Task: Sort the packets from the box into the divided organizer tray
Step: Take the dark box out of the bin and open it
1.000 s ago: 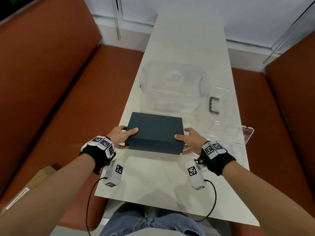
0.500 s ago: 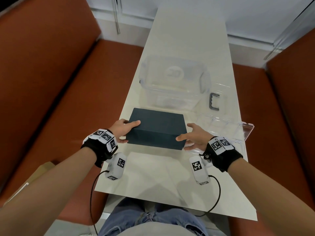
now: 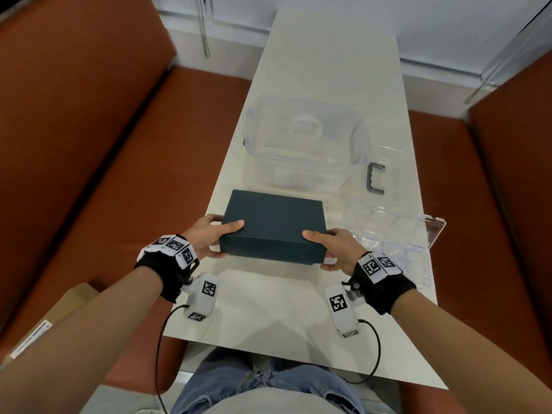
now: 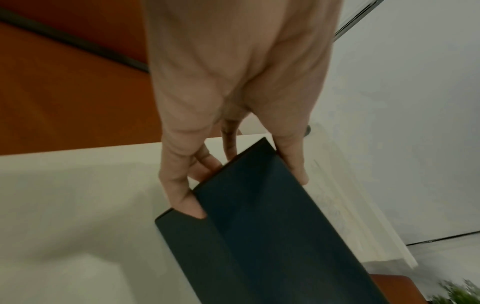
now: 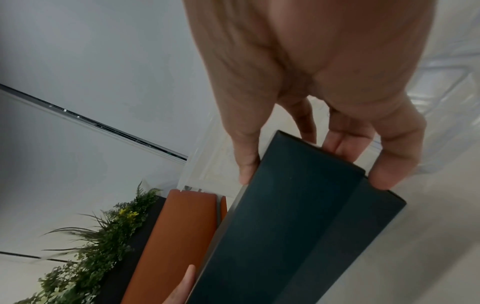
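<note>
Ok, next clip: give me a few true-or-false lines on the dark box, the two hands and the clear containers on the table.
1. Both hands hold the dark box, the left hand at one end and the right hand at the other. True.
2. The box lid is off and packets show inside. False: the box is closed and no packets are visible.
3. The divided organizer tray lies on the table, to the right of the box. True.
4. The large clear tub sits between the person and the box. False: it sits beyond the box, farther from the person.
5. The grey handle is in the right hand's grip. False: it lies right of the tub.
</note>
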